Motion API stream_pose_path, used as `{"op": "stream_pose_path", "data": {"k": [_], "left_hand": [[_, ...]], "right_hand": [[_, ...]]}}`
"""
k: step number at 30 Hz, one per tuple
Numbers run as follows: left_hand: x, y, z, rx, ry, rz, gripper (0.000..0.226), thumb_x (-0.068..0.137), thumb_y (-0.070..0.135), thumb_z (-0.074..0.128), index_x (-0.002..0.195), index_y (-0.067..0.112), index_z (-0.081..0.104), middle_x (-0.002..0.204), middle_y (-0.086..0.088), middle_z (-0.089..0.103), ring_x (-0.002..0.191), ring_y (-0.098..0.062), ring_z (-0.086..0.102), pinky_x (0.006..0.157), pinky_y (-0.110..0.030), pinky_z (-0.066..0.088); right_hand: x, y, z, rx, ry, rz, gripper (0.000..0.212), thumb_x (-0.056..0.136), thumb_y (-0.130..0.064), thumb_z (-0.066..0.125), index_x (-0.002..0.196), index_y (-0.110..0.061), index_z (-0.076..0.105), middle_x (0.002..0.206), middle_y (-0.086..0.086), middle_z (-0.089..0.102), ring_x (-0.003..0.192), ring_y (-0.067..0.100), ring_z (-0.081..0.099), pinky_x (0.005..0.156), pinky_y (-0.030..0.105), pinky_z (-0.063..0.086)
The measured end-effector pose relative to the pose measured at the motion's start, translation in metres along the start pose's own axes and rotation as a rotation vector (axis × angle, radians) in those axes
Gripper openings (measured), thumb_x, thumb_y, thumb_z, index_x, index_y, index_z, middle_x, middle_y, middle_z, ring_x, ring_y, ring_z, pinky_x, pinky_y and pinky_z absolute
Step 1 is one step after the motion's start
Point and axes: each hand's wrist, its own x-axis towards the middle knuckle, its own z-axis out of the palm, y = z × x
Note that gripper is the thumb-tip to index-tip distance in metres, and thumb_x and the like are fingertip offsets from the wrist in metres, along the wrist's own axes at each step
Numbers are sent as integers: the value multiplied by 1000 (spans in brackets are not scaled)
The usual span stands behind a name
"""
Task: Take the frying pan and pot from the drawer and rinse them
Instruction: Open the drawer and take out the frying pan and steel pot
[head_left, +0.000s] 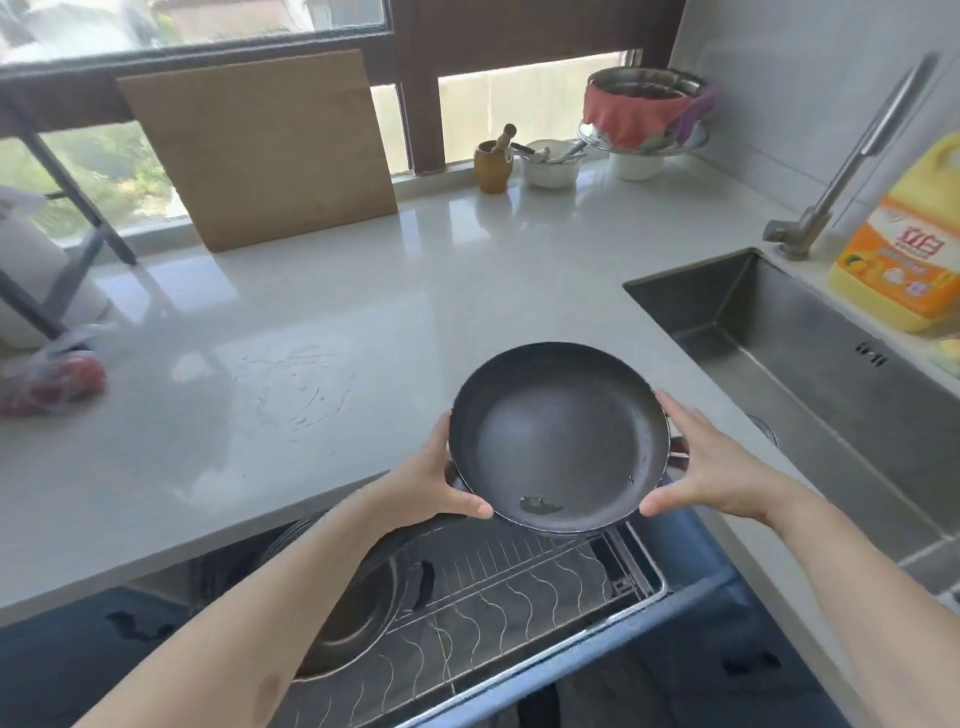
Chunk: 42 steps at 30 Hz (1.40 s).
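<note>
I hold a dark round frying pan (558, 439) level between both hands, above the counter's front edge and the open drawer (545, 587). My left hand (434, 483) grips its left rim and my right hand (714, 467) grips its right rim. A small loop handle (678, 453) pokes out under the pan on the right, so a second vessel seems to sit beneath it, mostly hidden. The pan's inside has a chipped patch near me. The steel sink (810, 364) lies to the right, with the faucet (852, 156) behind it.
Inside the drawer's wire rack lies another dark round pan (358, 597). A yellow detergent bottle (904, 244) stands beside the sink. A wooden board (260, 150) leans on the window, with bowls and a jar (493, 166) at the back. A red bagged item (52, 379) lies far left.
</note>
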Motion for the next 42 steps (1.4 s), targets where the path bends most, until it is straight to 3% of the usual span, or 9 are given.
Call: {"op": "stream_pose_path", "data": {"k": [4, 13, 18, 23, 28, 32, 35, 37, 42], "left_hand": [[50, 15, -35, 89, 122, -40, 106, 72, 11, 84, 138, 51, 10, 76, -13, 66, 67, -12, 62, 64, -12, 49], [158, 1, -86, 88, 193, -169, 118, 70, 16, 85, 144, 55, 1, 78, -15, 66, 75, -22, 68, 79, -30, 54], [197, -5, -97, 146, 209, -154, 109, 73, 21, 83, 106, 84, 0, 89, -24, 66, 88, -30, 66, 81, -26, 50], [216, -9, -102, 123, 154, -206, 109, 74, 22, 82, 135, 63, 3, 81, -11, 61, 78, -17, 61, 72, -16, 47], [225, -6, -106, 106, 158, -208, 106, 75, 18, 82, 132, 62, 4, 80, -13, 61, 77, -17, 61, 63, -6, 45], [222, -3, -103, 135, 198, -250, 108, 73, 21, 82, 148, 46, 8, 92, -19, 67, 91, -24, 66, 77, -19, 53], [211, 2, -96, 351, 342, -286, 114, 70, 39, 82, 154, 34, 6, 118, -5, 58, 119, -22, 51, 98, -38, 47], [189, 1, -86, 566, 500, -206, 109, 74, 45, 79, 156, 27, 9, 135, -3, 43, 128, -22, 35, 105, -34, 34], [78, -38, -53, 671, 646, 173, 91, 73, 33, 84, 150, 18, 36, 136, -3, 48, 124, -17, 37, 105, -23, 25]], "right_hand": [[74, -21, -20, -33, 22, -53, 136, 56, -13, 94, 156, -27, 3, 142, -18, 20, 123, 4, 36, 97, 11, 30], [208, -21, -51, -22, -48, -99, 128, 56, -20, 94, 149, -45, 10, 136, -17, 24, 124, 10, 40, 105, 24, 34], [250, -16, -64, -11, -58, -139, 108, 60, -12, 92, 114, -69, 18, 129, -11, 31, 114, 12, 46, 95, 20, 35], [271, -6, -69, -16, -84, -95, 118, 59, -14, 93, 136, -53, 14, 133, -11, 30, 116, 14, 47, 96, 22, 36], [279, -2, -69, -11, -83, -116, 104, 59, -8, 92, 107, -71, 24, 123, -17, 35, 106, -2, 52, 89, 15, 38], [275, -4, -68, -49, -97, -98, 103, 58, -14, 93, 118, -68, 28, 129, -15, 38, 109, -1, 53, 95, 25, 43], [264, 0, -58, -118, 20, -54, 109, 58, -29, 93, 144, -43, 27, 146, -3, 31, 132, 16, 43, 111, 39, 36], [244, 0, -43, -127, 179, -53, 118, 62, -32, 92, 153, -30, 18, 154, -6, 22, 141, 13, 30, 116, 40, 28], [158, -14, 36, -40, 311, -257, 100, 64, -25, 88, 148, -25, 34, 127, -10, 46, 114, -2, 48, 99, 12, 37]]}}
